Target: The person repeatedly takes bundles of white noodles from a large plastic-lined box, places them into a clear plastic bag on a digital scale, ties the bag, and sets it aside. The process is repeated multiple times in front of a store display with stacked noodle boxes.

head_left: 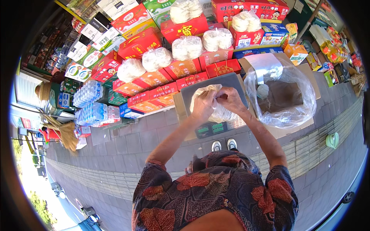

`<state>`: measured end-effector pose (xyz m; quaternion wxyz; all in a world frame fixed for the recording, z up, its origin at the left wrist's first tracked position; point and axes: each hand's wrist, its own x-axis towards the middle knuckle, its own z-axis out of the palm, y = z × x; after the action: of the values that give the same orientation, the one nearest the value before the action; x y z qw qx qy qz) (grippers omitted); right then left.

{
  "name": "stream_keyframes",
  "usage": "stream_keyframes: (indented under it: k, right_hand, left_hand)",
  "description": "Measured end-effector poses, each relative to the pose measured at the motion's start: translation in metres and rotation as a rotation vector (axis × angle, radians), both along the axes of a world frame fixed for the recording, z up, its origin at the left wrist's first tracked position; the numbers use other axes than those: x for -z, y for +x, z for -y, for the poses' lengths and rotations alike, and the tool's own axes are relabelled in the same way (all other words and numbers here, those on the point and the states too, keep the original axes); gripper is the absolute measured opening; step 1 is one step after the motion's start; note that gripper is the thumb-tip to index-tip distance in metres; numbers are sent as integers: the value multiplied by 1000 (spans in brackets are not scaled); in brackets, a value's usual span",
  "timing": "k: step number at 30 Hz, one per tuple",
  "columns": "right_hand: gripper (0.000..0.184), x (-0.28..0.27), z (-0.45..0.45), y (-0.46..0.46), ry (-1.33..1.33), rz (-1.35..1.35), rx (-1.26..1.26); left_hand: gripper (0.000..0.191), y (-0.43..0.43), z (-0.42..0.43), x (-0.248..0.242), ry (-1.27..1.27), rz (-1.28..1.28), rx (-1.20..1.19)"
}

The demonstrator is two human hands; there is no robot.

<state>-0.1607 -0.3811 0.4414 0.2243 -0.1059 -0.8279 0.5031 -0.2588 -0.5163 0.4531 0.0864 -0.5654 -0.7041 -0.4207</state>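
A clear plastic bag of pale noodles (222, 114) sits on the grey platform of a digital scale (192, 93), right in front of me. My left hand (204, 105) grips the bag's gathered top from the left. On the other side of it, my right hand (231, 99) pinches the same twisted plastic, and the fingertips of both hands nearly meet. Part of the bag is hidden beneath my hands. The scale's green-lit display (210, 129) faces me at its near edge. To the right stands a box lined with clear plastic (302, 115), with one pale noodle bundle (262, 91) inside.
Several filled noodle bags (187, 47) rest on stacked red gift cartons (182, 68) beyond the scale. Shrink-wrapped water bottles (91, 105) and a straw broom (68, 135) are at the left. A light green bucket (332, 140) stands on the paving (312, 170) at the right.
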Motion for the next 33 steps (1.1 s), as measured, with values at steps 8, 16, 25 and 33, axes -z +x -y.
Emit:
stream_keyframes:
  k: [8,16,25,33]
  right_hand:
    - [7,6,0,1,-122,-4,-38]
    - [7,7,-12,-2,-183,-28,-155]
    - [12,-33,-46,-17,-10,127,-530]
    - [7,-26,-60,-49,118,117,-898]
  left_hand:
    - [34,3,-4,-12,-322,-51,-42]
    - [25,16,-3,-13,-209,-152,-102]
    - [22,25,5,2,-120,-247,-147]
    - [24,25,3,11,41,-137,-125]
